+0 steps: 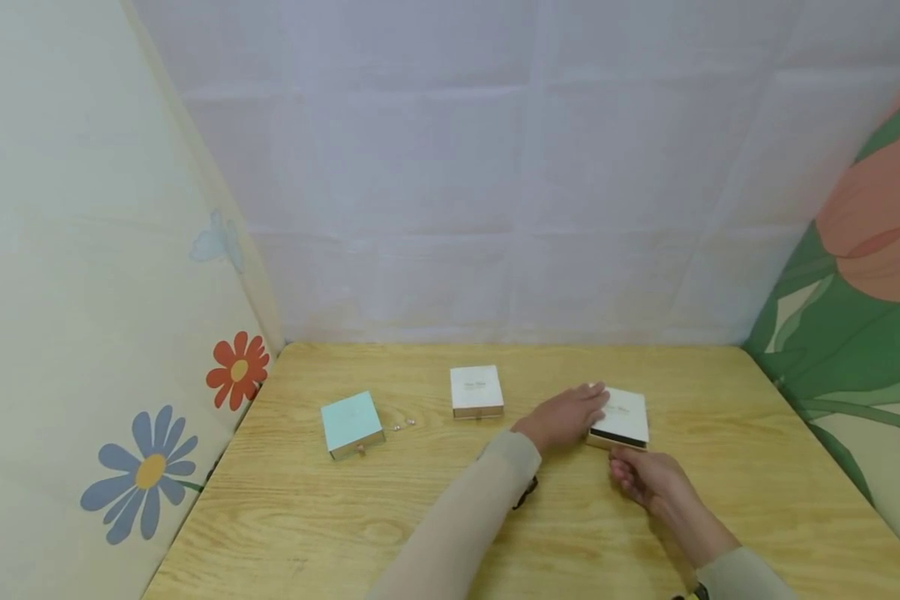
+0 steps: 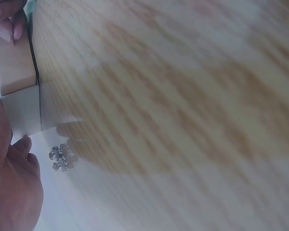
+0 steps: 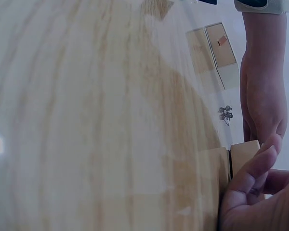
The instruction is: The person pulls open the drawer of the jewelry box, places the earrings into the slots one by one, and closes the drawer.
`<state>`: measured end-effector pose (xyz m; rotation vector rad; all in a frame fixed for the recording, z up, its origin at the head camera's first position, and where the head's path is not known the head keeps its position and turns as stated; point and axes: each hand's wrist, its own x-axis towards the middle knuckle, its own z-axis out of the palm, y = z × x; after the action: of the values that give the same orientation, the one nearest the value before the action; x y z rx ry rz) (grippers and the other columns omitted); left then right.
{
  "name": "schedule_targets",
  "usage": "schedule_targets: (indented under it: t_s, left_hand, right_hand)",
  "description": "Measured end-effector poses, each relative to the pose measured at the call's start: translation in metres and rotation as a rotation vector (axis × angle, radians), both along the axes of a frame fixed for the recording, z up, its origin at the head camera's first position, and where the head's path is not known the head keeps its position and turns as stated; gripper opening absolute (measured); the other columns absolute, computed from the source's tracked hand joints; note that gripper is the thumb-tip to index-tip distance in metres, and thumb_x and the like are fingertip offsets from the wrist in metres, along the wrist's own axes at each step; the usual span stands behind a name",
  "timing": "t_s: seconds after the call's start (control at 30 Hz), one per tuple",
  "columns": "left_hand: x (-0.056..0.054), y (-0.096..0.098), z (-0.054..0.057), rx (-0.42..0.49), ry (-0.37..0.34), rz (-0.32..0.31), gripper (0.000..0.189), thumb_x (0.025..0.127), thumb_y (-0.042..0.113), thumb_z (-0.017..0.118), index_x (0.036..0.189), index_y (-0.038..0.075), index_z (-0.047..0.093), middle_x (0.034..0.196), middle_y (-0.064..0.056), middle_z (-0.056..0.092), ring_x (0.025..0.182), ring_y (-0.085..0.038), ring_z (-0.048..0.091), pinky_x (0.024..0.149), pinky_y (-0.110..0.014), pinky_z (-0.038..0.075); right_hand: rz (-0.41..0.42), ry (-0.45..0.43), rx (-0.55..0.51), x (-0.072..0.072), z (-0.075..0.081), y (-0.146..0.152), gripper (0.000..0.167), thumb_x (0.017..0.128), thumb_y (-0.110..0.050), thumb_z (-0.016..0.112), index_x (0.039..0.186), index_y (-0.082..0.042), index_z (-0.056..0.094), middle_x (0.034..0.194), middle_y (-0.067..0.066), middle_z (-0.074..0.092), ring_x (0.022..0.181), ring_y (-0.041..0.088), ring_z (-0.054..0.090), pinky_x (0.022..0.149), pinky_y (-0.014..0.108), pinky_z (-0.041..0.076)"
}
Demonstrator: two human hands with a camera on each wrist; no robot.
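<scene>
A white drawer box (image 1: pixel 624 413) with faint lettering on its lid sits at the right of the table. Its inner drawer (image 2: pixel 17 65) is pulled partway out at the front, and a dark strip shows behind the drawer's front edge. My left hand (image 1: pixel 566 417) grips the box's left side, fingers over the lid's edge. At the front, my right hand (image 1: pixel 648 481) pinches the drawer, with the other fingers curled; the pinched spot is hidden behind them. Small silvery jewelry with pearl-like beads (image 2: pixel 60 158) lies on the table close to my left hand.
Another white drawer box (image 1: pixel 476 390) stands at mid-table, its small pull tab (image 3: pixel 222 41) facing front. Farther left is a turquoise drawer box (image 1: pixel 352 423), with small shiny jewelry (image 1: pixel 397 427) beside it. Cloth walls (image 1: pixel 420 208) bound the wooden table (image 1: pixel 307 517).
</scene>
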<state>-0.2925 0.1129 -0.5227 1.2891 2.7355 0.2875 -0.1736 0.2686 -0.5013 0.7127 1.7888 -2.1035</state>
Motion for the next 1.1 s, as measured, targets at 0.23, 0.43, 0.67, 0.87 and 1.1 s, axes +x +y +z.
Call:
schedule_targets:
  t_s: [0.23,0.43,0.67,0.87,1.1]
  left_hand:
    - [-0.001,0.000,-0.003,0.007,-0.002,-0.004,0.054,0.112,0.044,0.015,0.163,0.027,0.014,0.169,0.013,0.008,0.155,-0.009,0.011,0.125,-0.021,0.010]
    - [0.000,-0.001,0.001,0.010,-0.005,0.004,0.054,0.111,0.044,0.016,0.163,0.027,0.015,0.168,0.013,0.008,0.155,-0.007,0.011,0.124,-0.020,0.009]
    - [0.003,-0.002,0.005,0.009,-0.017,0.004,0.054,0.112,0.043,0.017,0.163,0.026,0.016,0.169,0.012,0.009,0.155,-0.009,0.012,0.125,-0.022,0.010]
    - [0.005,-0.002,0.007,0.017,-0.023,0.009,0.054,0.112,0.043,0.019,0.163,0.027,0.017,0.169,0.012,0.011,0.155,-0.008,0.012,0.124,-0.021,0.010]
    - [0.003,-0.001,0.004,0.023,-0.023,0.010,0.054,0.112,0.044,0.018,0.163,0.027,0.017,0.169,0.012,0.010,0.155,-0.009,0.013,0.124,-0.021,0.009]
  right_hand:
    - [0.006,-0.001,-0.009,-0.001,-0.001,0.000,0.030,0.102,-0.010,0.055,0.078,-0.010,0.072,0.063,-0.003,0.068,0.057,0.002,0.062,0.052,0.014,0.051]
    - [0.002,-0.009,-0.001,-0.003,-0.001,0.001,0.031,0.102,-0.011,0.055,0.077,-0.011,0.072,0.064,-0.003,0.068,0.057,0.003,0.062,0.052,0.015,0.051]
    - [0.014,-0.004,-0.018,-0.004,-0.001,0.002,0.033,0.103,-0.011,0.056,0.075,-0.011,0.072,0.063,-0.004,0.068,0.057,0.002,0.063,0.052,0.015,0.051]
    - [0.017,-0.002,-0.011,-0.004,0.000,0.002,0.033,0.103,-0.012,0.055,0.075,-0.012,0.072,0.064,-0.004,0.069,0.058,0.002,0.063,0.053,0.015,0.051]
    - [0.011,-0.009,-0.004,-0.005,0.001,0.002,0.033,0.103,-0.012,0.054,0.075,-0.012,0.073,0.065,-0.005,0.069,0.059,0.002,0.063,0.053,0.015,0.051]
